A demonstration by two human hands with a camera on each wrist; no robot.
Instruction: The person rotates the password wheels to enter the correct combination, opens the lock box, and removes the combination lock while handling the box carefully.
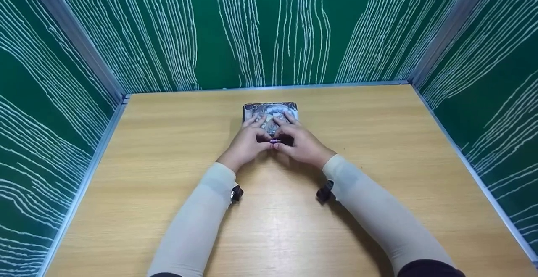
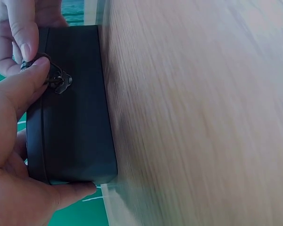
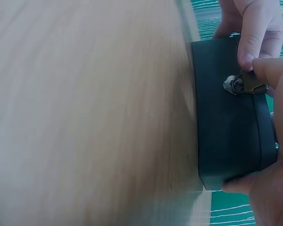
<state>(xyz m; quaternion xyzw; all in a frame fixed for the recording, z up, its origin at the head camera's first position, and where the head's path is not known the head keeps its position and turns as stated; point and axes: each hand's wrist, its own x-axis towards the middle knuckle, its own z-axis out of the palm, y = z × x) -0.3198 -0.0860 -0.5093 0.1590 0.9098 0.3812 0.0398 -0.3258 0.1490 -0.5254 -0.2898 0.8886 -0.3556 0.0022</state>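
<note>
A dark box [image 2: 75,127] with a patterned lid [image 1: 273,113] stands on the table, its front side facing me. A small metal padlock [image 3: 253,84] hangs at the clasp [image 2: 63,83] on that front, partly covered by fingertips. My left hand [image 1: 248,140] pinches the padlock from the left, thumb in front, with other fingers spread over the lid. From the right, my right hand [image 1: 298,140] pinches the same padlock between thumb and finger, its other fingers also on the lid. Both hands meet at the front middle of the box.
The wooden table [image 1: 273,226] extends around the box on all sides. Green panels with white wavy lines [image 1: 269,29] enclose it at the back, left and right, joined by grey metal posts [image 1: 454,25]. A dark camera sits on each wrist.
</note>
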